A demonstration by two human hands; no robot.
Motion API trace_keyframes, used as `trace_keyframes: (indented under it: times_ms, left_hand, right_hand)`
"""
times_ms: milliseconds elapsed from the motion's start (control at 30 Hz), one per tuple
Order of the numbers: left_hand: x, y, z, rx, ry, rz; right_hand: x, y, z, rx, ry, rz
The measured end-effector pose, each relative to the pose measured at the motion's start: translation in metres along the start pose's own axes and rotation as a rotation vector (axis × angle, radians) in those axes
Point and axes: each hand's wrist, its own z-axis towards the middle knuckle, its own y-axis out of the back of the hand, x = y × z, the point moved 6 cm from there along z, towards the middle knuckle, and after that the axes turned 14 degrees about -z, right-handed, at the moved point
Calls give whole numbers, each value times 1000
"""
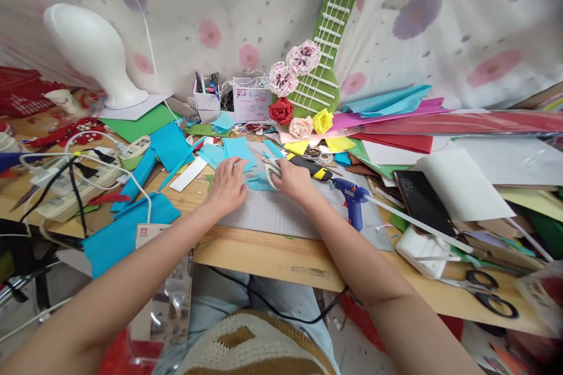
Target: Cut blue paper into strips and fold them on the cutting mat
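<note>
My right hand (295,179) is closed round a pair of scissors (273,170) with pale handles, its blades pointing away and to the left. Over the left part of a grey cutting mat (281,214), my left hand (226,187) has its fingers bent and close together at the edge of a piece of light blue paper (260,181). That paper lies between both hands, partly covered by them. Another light blue sheet (240,149) lies just beyond my left fingertips. A black and yellow utility knife (310,167) is beyond my right hand, and a blue glue gun (353,202) stands to its right.
A power strip (79,184) with tangled cables and bright blue paper (169,146) occupy the left. At the back stands a green guitar-shaped craft (323,64) with paper flowers. To the right are a phone (424,202), a white box (424,249) and black-handled scissors (488,293) near the edge.
</note>
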Motion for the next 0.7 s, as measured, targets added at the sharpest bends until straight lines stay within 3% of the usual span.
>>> trace_keyframes:
  times_ms: [67, 167, 300, 433, 600, 700]
  left_hand:
    - [7, 4, -14, -9, 30, 5]
    - [17, 14, -33, 18, 85, 34]
    - [23, 30, -53, 52, 95, 120]
    - [34, 37, -58, 76, 78, 209]
    - [62, 40, -62, 84, 18, 235]
    - [77, 46, -74, 87, -54, 223]
  right_hand:
    - [-6, -1, 1, -14, -101, 36]
    - [-7, 1, 0, -26, -138, 156]
    - [-10, 0, 0, 73, -165, 343]
    - [-20, -11, 2, 154, -237, 469]
    - [-36, -24, 9, 118, -298, 522]
    - [-38, -21, 11, 111, -303, 534]
